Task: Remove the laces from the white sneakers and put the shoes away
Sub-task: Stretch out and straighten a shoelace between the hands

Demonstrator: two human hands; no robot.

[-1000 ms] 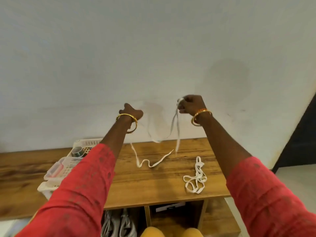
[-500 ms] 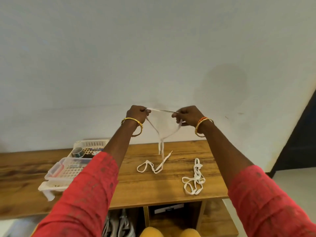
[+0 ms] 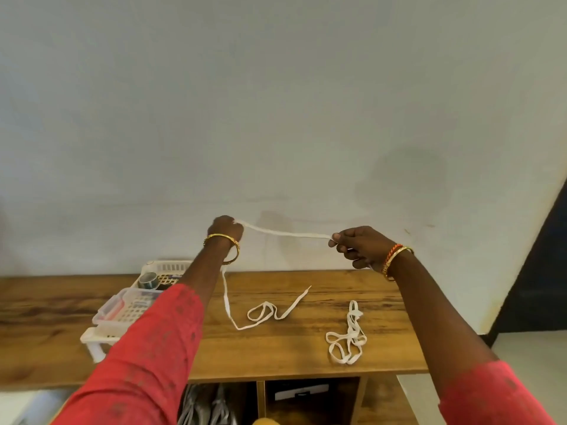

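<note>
Hands are being held up in front of a pale wall (image 3: 276,102), well above the wooden worktop (image 3: 291,354). The left hand (image 3: 225,230) is gripping 1 white lace (image 3: 285,233) in curled fingers, and the right hand (image 3: 360,245) is pinching the same lace between thumb and fingertips, so a short stretch is running nearly taut between the 2 hands. From the left hand the lace is dropping down past the wrist to the worktop, where it is lying in a loose loop with its tip pointing toward the wall. A second lace (image 3: 346,338) is lying bundled in loops on the worktop, to the right of the first and apart from it. At the left of the worktop, white plastic baskets (image 3: 122,308) are standing stacked, partly hidden by the red left sleeve (image 3: 147,357). Below the worktop, in the left open compartment, pale sneakers (image 3: 208,406) are showing only in part. Gold bangles (image 3: 222,240) are sitting on both wrists.
</note>
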